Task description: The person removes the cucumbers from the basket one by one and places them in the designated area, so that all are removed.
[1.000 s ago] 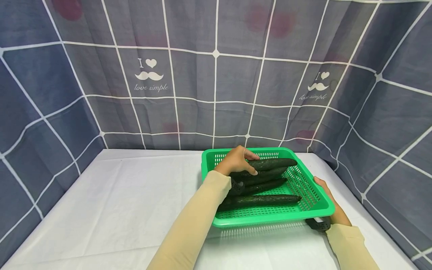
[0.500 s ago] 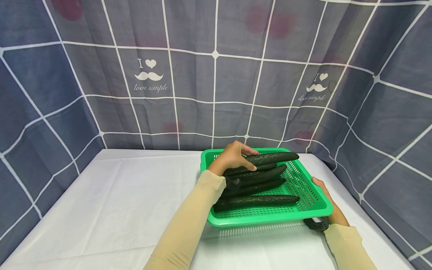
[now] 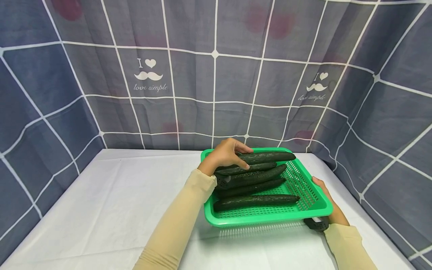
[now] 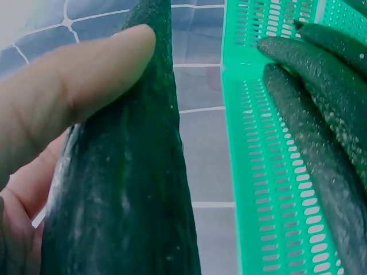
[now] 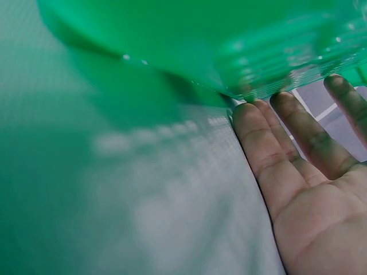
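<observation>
Held cucumber: at 12 o'clock over the green basket, its free end pointing to 3; in the left-wrist view it hangs apart from the wall. Cucumber's point: held cucumber.
Left hand: thumb and fingers grip the cucumber towards its 9 o'clock end.
Right hand: fingers straight, tips against the basket's outside at 4 o'clock; thumb not seen.
Slip risk: the end-heavy overhang could twist or dip if the thumb slackens, dropping it on the others.
Basket risk: straight fingers may not stop it sliding if pushed; whether it sits fully on the desk cannot be told.
Other cucumbers: three lie close together, the second cucumber nearest the held one; the front cucumber lies apart at 6.
In the way: the left wrist camera covers cucumber ends at 9 and could snag the rim; the grid curtain stands behind at 12.
</observation>
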### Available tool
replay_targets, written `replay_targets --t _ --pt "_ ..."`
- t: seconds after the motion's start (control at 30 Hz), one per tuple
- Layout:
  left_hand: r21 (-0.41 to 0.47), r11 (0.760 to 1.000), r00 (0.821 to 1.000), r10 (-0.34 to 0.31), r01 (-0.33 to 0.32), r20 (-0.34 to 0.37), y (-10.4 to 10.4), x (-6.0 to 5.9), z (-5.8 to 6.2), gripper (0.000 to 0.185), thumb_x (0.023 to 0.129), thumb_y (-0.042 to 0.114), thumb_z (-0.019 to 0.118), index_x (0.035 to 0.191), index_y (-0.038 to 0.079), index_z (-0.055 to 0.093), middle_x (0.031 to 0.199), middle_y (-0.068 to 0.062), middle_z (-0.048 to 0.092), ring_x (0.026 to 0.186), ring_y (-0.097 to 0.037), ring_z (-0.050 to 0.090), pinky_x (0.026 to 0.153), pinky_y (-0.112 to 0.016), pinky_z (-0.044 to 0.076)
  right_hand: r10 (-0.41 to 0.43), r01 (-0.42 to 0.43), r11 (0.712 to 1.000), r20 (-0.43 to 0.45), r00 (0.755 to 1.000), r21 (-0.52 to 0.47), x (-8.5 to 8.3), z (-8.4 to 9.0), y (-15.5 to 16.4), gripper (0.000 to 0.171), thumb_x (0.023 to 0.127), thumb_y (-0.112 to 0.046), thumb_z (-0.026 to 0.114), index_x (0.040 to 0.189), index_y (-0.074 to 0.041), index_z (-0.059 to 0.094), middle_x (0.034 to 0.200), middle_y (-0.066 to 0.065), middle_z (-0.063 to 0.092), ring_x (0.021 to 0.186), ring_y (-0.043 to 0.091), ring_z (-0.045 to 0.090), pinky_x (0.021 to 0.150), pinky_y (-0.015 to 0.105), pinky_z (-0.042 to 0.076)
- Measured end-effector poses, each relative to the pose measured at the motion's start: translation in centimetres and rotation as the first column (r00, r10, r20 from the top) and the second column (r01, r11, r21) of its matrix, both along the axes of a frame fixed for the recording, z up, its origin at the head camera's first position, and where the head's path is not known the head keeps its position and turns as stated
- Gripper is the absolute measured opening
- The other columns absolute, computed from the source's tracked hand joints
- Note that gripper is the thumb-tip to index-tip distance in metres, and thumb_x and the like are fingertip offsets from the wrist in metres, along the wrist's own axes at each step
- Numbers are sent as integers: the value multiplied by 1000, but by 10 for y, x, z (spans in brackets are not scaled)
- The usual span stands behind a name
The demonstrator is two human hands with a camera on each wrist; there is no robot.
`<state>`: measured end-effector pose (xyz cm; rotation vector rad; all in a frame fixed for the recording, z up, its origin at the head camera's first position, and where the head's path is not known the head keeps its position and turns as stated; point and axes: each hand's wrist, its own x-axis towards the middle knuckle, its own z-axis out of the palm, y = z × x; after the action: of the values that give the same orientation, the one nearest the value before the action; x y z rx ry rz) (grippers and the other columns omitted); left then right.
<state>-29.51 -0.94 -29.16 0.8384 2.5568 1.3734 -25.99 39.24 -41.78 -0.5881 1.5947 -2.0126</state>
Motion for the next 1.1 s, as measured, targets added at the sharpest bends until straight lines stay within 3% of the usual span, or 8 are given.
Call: replay_targets --t 0.23,0.5,0.67,0.87,1.1 --pt "-6 1000 1000 -1 0 -23 -16 5 6 52 83 4 94 132 12 80 132 -3 77 131 -27 67 112 -38 53 29 -28 1000 41 999 -14 0 1 2 63 112 -48 16 131 -39 76 124 -13 74 111 3 68 97 22 56" --pt "-27 1000 998 7 -8 -57 -34 12 9 52 81 5 94 131 12 80 132 -3 77 131 -27 67 112 -43 54 44 -42 999 56 997 -34 2 2 2 63 112 -48 17 132 -36 76 124 -11 74 111 4 69 97 23 57" --pt "-21 999 997 31 -33 -65 -44 13 6 52 80 4 94 129 11 81 129 -4 78 128 -26 69 111 -40 54 6 -7 1000 31 999 18 3 2 3 62 111 -50 17 130 -40 76 123 -13 74 109 3 68 96 23 57" --pt "-48 996 993 73 -78 -88 -57 15 0 51 78 6 96 126 12 82 125 -2 79 125 -25 71 109 -41 55 51 -50 999 42 998 -21 0 2 3 63 112 -48 16 132 -36 76 124 -12 74 109 3 68 97 23 56" --pt "-47 997 995 66 -69 -69 -75 18 -2 51 78 6 95 126 11 82 126 -3 79 126 -26 71 109 -42 55 46 -47 999 29 999 13 0 1 5 63 111 -48 16 132 -39 75 125 -12 73 111 3 68 98 22 55"
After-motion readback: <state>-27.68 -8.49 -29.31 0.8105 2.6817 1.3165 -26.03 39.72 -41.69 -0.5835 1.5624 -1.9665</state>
